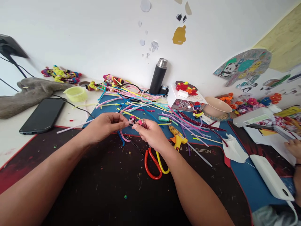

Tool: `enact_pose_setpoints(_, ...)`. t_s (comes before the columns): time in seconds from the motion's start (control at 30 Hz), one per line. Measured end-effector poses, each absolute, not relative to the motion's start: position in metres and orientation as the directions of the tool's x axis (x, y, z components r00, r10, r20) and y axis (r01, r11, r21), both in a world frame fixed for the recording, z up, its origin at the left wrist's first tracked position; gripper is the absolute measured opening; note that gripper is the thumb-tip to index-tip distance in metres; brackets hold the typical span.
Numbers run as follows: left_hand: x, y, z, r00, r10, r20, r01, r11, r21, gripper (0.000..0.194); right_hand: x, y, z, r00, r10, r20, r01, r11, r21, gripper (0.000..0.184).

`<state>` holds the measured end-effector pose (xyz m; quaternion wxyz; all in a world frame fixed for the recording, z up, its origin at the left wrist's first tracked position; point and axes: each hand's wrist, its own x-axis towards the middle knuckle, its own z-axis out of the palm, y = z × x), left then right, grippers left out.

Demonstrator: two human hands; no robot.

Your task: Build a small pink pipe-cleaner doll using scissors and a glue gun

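Over the dark mat, my left hand (107, 127) pinches the left side of a small pink-and-black pipe-cleaner figure (132, 119) between thumb and fingers. From the other side my right hand (151, 133) is closed on the same figure, with some pink showing by its fingertips. My fingers hide most of the figure's lower part. Blue and pink pipe cleaners (122, 138) stick out beneath the hands. Scissors with red and yellow handles (152, 177) lie just below my right hand, their blades partly hidden. A yellow glue gun (178, 138) rests to its right.
Loose pipe cleaners (141, 102) spread behind my hands. Further back stand a black thermos (158, 77) and a white box (172, 100). A phone (43, 114) and a yellow-green coil (75, 94) lie left. Another person's hand (293, 147) is at the right edge, near a white device (270, 177).
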<state>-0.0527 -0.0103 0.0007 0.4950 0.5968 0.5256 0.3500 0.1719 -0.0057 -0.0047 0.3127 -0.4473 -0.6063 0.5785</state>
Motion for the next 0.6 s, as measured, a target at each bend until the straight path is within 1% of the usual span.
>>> enact_pose_setpoints(0.07,-0.053,-0.01,0.001,0.153,0.984,-0.087,0.275,0.042,0.96,0.054,0.173,-0.004,-0.002,-0.389,0.913,-0.122,0.243,-0.026,-0.97,0.031)
enact_pose_setpoints(0.13,-0.052,-0.01,0.003,0.098,0.993,-0.072,0.272,0.043,0.961,0.053,0.175,-0.003,-0.001,-0.359,0.929,-0.092,0.38,0.055,-0.923,0.031)
enact_pose_setpoints(0.2,-0.051,-0.011,0.005,0.061,0.996,-0.065,0.266,0.046,0.963,0.053,0.175,-0.002,-0.003,-0.336,0.94,-0.056,0.575,0.158,-0.803,0.031)
enact_pose_setpoints(0.27,-0.049,-0.012,0.006,0.055,0.996,-0.063,0.259,0.047,0.965,0.053,0.174,-0.003,-0.007,-0.342,0.939,-0.034,0.731,0.243,-0.637,0.032)
enact_pose_setpoints(0.33,-0.047,-0.013,0.007,0.063,0.996,-0.063,0.257,0.045,0.965,0.054,0.173,-0.003,-0.011,-0.363,0.931,-0.036,0.8,0.292,-0.525,0.034)
enact_pose_setpoints(0.37,-0.046,-0.013,0.006,0.066,0.996,-0.061,0.258,0.042,0.965,0.054,0.172,-0.004,-0.012,-0.371,0.928,-0.041,0.811,0.302,-0.501,0.035)
enact_pose_setpoints(0.47,-0.045,-0.013,0.006,0.065,0.996,-0.058,0.258,0.04,0.965,0.052,0.172,-0.003,-0.015,-0.369,0.928,-0.042,0.808,0.298,-0.509,0.036)
enact_pose_setpoints(0.53,-0.045,-0.013,0.005,0.06,0.996,-0.062,0.252,0.045,0.967,0.051,0.172,-0.003,-0.016,-0.361,0.932,-0.029,0.783,0.286,-0.553,0.039)
enact_pose_setpoints(0.6,-0.044,-0.013,0.005,0.055,0.996,-0.068,0.231,0.053,0.971,0.05,0.173,-0.003,-0.015,-0.355,0.935,-0.01,0.733,0.272,-0.623,0.043)
